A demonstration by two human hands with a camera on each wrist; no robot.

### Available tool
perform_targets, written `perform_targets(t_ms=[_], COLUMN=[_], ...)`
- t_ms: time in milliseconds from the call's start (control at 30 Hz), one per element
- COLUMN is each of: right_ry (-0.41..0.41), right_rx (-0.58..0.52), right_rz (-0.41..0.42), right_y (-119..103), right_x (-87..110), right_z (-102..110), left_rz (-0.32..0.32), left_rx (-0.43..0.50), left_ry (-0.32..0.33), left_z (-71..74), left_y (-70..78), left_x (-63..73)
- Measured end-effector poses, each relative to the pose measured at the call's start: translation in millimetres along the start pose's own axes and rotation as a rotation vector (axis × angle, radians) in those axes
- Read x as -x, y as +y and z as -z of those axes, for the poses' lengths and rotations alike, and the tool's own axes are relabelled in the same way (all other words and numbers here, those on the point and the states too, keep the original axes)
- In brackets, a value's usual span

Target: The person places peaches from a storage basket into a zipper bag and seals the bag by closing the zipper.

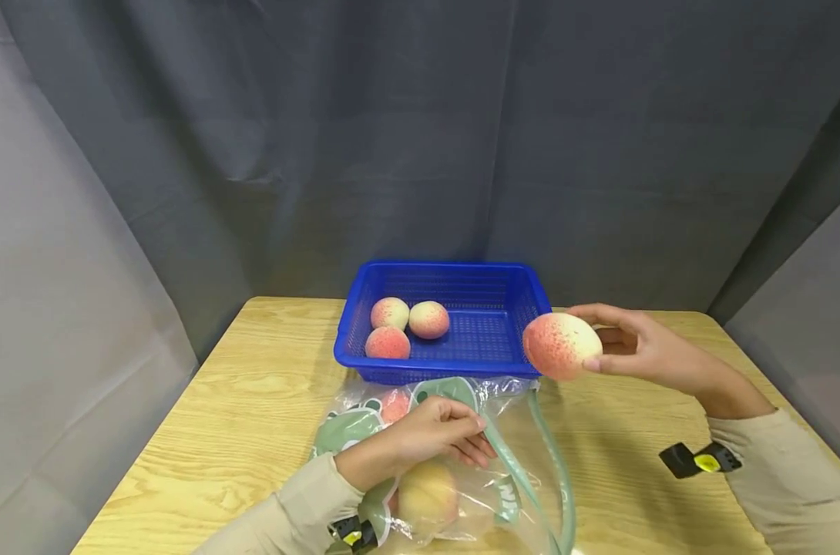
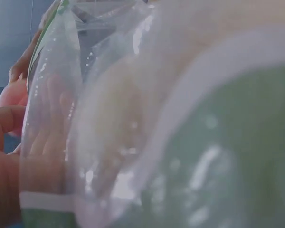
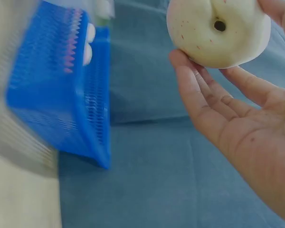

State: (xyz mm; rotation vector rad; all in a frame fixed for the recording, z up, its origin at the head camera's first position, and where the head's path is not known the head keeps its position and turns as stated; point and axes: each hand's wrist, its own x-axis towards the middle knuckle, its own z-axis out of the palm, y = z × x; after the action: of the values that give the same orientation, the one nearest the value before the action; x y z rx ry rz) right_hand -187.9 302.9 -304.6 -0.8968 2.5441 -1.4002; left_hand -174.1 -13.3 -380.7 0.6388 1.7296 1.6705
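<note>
My right hand (image 1: 642,351) grips a peach (image 1: 559,345), pink at one end and cream at the other, in the air by the basket's right front corner. In the right wrist view a small dark hole shows in the cream end of that peach (image 3: 213,40). My left hand (image 1: 434,435) pinches the green-edged mouth of a clear plastic bag (image 1: 524,432) printed with green shapes. Through the bag a yellowish peach (image 1: 427,493) and a pink one (image 1: 394,405) are visible. The bag's plastic (image 2: 109,118) fills most of the left wrist view.
A blue plastic basket (image 1: 455,364) stands behind the bag, with three peaches (image 1: 429,320) in its left half. Both are on a wooden table (image 1: 240,432). A dark grey curtain (image 1: 420,139) hangs behind the table, with lighter cloth (image 1: 59,308) at the left side.
</note>
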Motion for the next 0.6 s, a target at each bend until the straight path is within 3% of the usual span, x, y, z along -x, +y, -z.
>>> perform_targets(t_ms=[267, 400, 500, 600], right_ry=[-0.02, 0.022, 0.106, 0.191], right_rx=[-0.055, -0.037, 0.073, 0.294], right_rz=[0.096, 0.121, 0.137, 0.161], right_y=[21, 31, 33, 29], right_x=[34.5, 43.6, 45.4, 44.3], right_z=[-42, -62, -76, -89], left_rz=[-0.011, -0.014, -0.011, -0.004], left_rx=[0.003, 0.005, 0.002, -0.009], left_ry=[-0.002, 0.003, 0.018, 0.035], left_z=[-0.7, -1.1, -0.9, -0.6], left_y=[2.5, 1.9, 1.3, 0.9], left_x=[0.1, 0.1, -0.4, -1.8])
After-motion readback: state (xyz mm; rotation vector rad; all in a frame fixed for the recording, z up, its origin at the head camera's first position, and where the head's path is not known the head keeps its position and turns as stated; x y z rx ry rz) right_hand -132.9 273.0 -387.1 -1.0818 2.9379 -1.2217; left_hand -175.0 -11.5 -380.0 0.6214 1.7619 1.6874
